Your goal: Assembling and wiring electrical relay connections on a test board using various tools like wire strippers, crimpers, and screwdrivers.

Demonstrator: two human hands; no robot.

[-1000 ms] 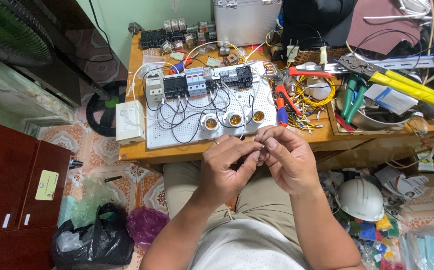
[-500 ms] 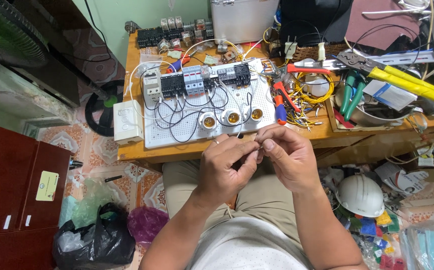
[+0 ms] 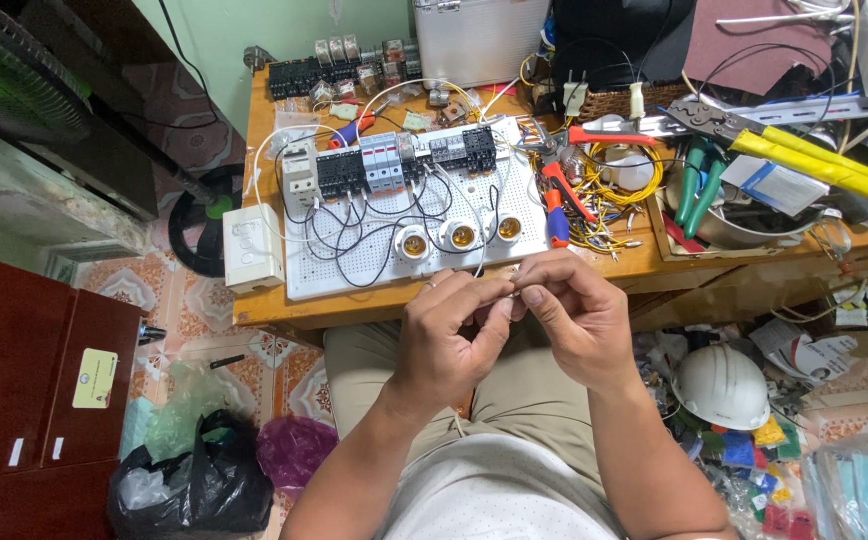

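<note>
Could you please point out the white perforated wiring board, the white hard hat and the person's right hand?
White perforated wiring board (image 3: 354, 270): head view, bare lower-left area of the panel.
White hard hat (image 3: 721, 385): head view, top of the dome.
Right hand (image 3: 574, 315): head view, back of the hand.

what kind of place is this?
Likely a small home electrical workshop. A white perforated wiring board with breakers and lamp sockets lies on a wooden bench, pliers and wire coils clutter it, and a white hard hat sits on the floor.
</note>
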